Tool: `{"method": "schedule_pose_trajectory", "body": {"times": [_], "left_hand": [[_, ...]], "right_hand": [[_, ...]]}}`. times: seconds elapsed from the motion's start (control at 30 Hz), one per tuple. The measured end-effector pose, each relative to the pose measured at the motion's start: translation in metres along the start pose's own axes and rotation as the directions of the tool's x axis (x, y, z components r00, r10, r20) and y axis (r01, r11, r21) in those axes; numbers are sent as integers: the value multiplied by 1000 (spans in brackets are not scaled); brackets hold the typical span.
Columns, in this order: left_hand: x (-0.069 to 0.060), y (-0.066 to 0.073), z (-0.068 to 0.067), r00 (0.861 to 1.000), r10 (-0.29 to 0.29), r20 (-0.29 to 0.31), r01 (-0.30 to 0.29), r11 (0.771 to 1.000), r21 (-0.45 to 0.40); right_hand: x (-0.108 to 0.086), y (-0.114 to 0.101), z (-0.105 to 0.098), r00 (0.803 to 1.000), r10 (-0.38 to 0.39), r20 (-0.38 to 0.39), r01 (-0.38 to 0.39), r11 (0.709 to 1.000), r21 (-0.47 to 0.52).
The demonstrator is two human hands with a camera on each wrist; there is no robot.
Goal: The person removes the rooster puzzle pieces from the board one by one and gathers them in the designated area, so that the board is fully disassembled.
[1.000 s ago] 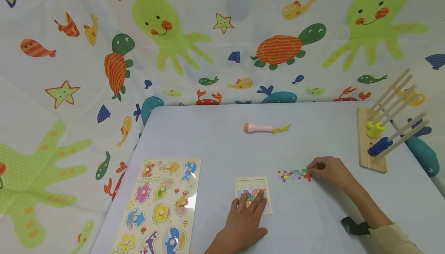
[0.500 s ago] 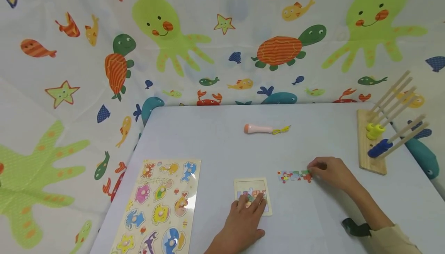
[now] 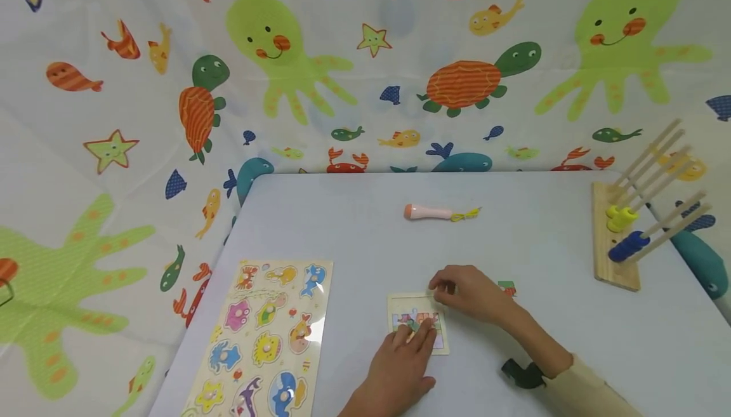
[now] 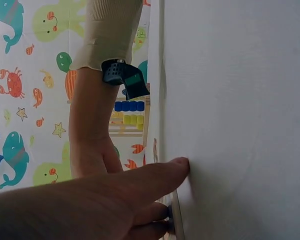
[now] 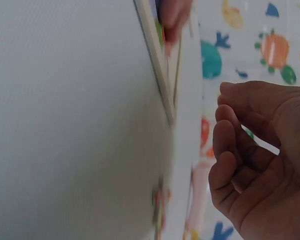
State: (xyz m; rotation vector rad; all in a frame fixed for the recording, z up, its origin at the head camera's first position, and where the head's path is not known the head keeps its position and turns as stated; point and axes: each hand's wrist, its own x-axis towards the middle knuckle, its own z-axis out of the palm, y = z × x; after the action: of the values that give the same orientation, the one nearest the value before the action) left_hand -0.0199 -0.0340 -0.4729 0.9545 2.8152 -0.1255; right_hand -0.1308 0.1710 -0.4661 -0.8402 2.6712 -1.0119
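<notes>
My left hand (image 3: 396,366) rests with straight fingers on the lower part of a small framed jigsaw puzzle (image 3: 398,303), its pieces partly covered. In the left wrist view the left thumb (image 4: 165,175) stretches out over the tabletop. My right hand (image 3: 471,293) is over the frame's upper right corner, fingers loosely curled; in the right wrist view no object shows between its fingertips (image 5: 225,132). Beyond the right wrist one green-and-red puzzle piece (image 3: 507,287) shows on the table; the hand and forearm hide the area beside it. Blurred pieces (image 5: 160,205) appear in the right wrist view.
A large sea-animal peg puzzle board (image 3: 337,271) lies at the left. A pink-handled item with yellow cord (image 3: 431,212) lies farther back. At the right stands a wooden peg stand (image 3: 605,239) with yellow and blue beads. A patterned sea-animal cloth (image 3: 342,55) hangs behind.
My right hand has moved left from the end of the row of puzzle pieces to the framed puzzle's upper right corner. The left hand stays on the puzzle; the head view shifts slightly.
</notes>
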Motion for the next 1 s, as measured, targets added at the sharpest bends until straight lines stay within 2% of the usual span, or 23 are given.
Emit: {"method": "schedule_pose_trajectory", "body": {"times": [0.1,0.23,0.37,0.5,0.7,1.0], "left_hand": [[-3,1,-1,1000,-5,8,5,1000,-26],[-6,2,-3,1000,2,19,-1,999,-51],[-8,3,-2,1000,13,-15,-14,1000,-26],[-8,5,1,999,25,-47,-24,999,22],[-4,6,1,1000,16,-15,-15,998,60],[0,5,-4,1000,5,7,-5,1000,-6]], "right_hand": [[9,-9,15,997,-46,64,45,999,18],[15,-14,29,990,-57,131,55,998,22],[17,-16,37,984,-70,164,67,997,24],[16,-18,42,984,-72,164,67,997,33],[16,-18,44,987,-66,146,62,998,33],[17,-12,45,989,-59,135,49,996,79]]}}
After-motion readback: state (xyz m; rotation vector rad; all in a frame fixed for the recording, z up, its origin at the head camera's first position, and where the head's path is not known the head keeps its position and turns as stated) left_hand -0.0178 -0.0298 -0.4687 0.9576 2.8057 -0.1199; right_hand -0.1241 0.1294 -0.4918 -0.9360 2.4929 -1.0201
